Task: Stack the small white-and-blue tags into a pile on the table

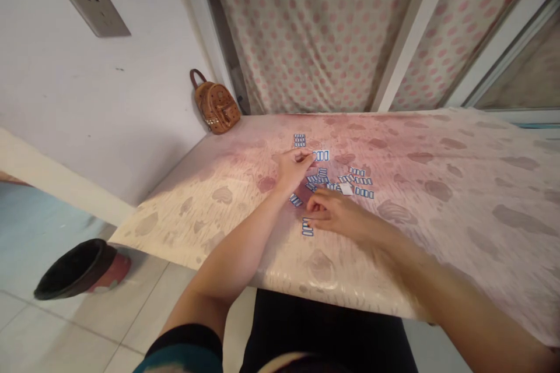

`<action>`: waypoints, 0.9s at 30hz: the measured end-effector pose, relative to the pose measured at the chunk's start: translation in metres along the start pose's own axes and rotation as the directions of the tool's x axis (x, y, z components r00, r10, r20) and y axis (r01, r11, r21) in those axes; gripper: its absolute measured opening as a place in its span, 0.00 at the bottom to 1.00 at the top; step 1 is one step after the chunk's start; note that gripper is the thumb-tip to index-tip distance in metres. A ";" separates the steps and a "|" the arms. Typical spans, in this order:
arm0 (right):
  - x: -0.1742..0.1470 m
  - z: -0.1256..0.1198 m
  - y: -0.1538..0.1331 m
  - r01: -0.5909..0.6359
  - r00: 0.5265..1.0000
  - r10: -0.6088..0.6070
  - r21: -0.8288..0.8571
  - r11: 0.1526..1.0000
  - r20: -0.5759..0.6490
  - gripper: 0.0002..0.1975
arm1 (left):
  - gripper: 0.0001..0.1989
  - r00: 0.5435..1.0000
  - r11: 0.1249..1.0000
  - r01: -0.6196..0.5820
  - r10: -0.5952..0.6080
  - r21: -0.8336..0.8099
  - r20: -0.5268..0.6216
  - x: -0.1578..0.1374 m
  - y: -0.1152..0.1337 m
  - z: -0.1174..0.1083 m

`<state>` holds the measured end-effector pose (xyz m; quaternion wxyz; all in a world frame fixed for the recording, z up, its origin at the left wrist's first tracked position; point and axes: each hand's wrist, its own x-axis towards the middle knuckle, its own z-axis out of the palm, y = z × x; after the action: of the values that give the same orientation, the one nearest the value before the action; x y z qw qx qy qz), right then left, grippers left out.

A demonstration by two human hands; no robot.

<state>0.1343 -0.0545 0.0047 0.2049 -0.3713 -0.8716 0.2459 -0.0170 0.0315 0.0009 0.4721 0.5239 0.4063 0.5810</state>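
My left hand (295, 168) is closed in a pinch on the left end of a small blue-and-white card (322, 155) over the tabletop. Nearer to me, my right hand (330, 211) has its fingers curled, and the lowest fingertips meet the edge of another blue-and-white card (307, 231). Between and beside the hands lie several similar cards (363, 181), loosely scattered and partly overlapping. One plain white piece (346, 188) lies among them. A tilted card (296, 200) rests just below my left wrist. Beyond the left hand is a patterned blue-and-white piece (300, 140).
A leaf-patterned cloth (437, 189) covers the table. A brown mini backpack (217, 106) stands at the back left corner by the wall. Pink-dotted curtains (306, 35) hang behind the table. A dark-rimmed bin (81, 271) is on the tiled floor at left.
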 end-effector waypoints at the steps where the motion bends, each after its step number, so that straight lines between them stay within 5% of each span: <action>1: 0.000 0.005 -0.005 0.012 0.999 -0.012 -0.018 1.000 0.036 0.08 | 0.07 1.000 1.000 -0.001 0.001 0.010 0.000 0.000 0.001 0.000; 4: 0.001 0.015 -0.009 0.031 0.996 -0.027 -0.046 0.998 0.080 0.12 | 0.06 1.000 1.000 0.005 -0.005 0.028 -0.005 -0.001 0.003 0.000; 8: 0.000 0.016 -0.007 0.075 0.993 -0.073 -0.018 0.997 0.095 0.05 | 0.06 1.000 1.000 0.019 -0.019 0.020 -0.005 -0.001 0.003 0.001; 13: 0.002 0.000 -0.003 -0.037 0.987 0.045 0.053 0.998 -0.156 0.08 | 0.06 0.999 0.999 0.035 -0.035 -0.011 -0.006 -0.001 0.000 0.002; 19: 0.006 -0.023 0.022 -0.051 0.836 0.302 0.483 0.874 -0.459 0.11 | 0.08 0.998 0.999 0.036 -0.036 -0.010 0.042 -0.005 -0.008 0.007; 24: 0.005 -0.025 0.024 -0.056 0.743 0.476 0.665 0.744 -0.470 0.10 | 0.09 0.996 1.000 -0.006 0.005 0.003 0.092 -0.013 -0.008 0.014; 27: 0.004 -0.023 0.023 -0.101 0.707 0.527 0.671 0.735 -0.472 0.10 | 0.10 0.993 1.000 0.009 -0.010 0.013 0.118 -0.019 -0.003 0.017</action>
<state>0.1566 -0.0315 0.0102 0.5448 -0.4981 -0.5427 0.4007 0.0008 0.0132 -0.0043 0.4946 0.5583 0.3840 0.5443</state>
